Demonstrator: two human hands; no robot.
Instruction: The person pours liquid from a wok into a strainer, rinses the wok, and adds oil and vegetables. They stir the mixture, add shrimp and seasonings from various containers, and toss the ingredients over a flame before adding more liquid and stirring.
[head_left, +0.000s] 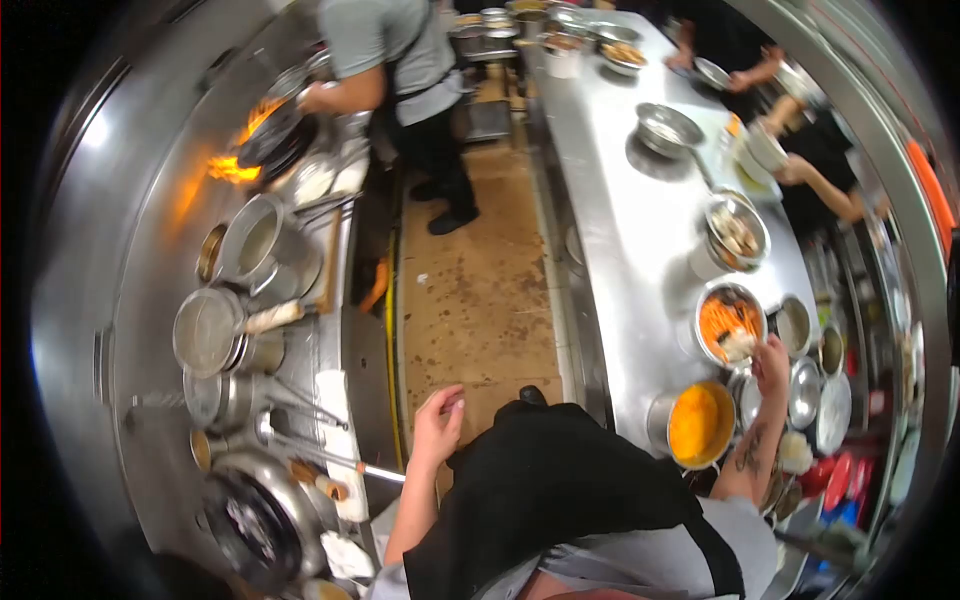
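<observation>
Along the left side, a steel work surface (150, 400) carries a line of cookware. Flames (232, 170) rise beside a dark pan (275, 138) at its far end, next to a co-worker's hand (318, 98). Nearer stand a deep metal pot (262, 240), a round strainer (205, 330) and a wide round vessel (250, 525) with dark contents. A long-handled utensil (330, 455) lies across the surface, its handle reaching over the edge toward the person's left forearm.

The co-worker (405, 65), in a grey shirt and dark apron, stands in the aisle on a stained brown floor (480, 300). Close to the person's black apron, the left hand (438, 425) hangs in the air, loosely open with fingers slightly bent, holding nothing.

On the right-hand steel counter (590, 200), a pot of orange-yellow contents (697, 425) sits nearest the person. Just beyond it is a round container of orange strips (727, 318), with dark and pale pieces among them. The right hand (770, 365) is at its rim, fingers bent and close to a pale clump (740, 345); whether they grip it, I cannot tell. Farther up, 1 bowl of pale pieces (735, 232) and 1 metal bowl (668, 130) stand apart. Across the counter, another person's hands (795, 170) are at a pale container (765, 150).
</observation>
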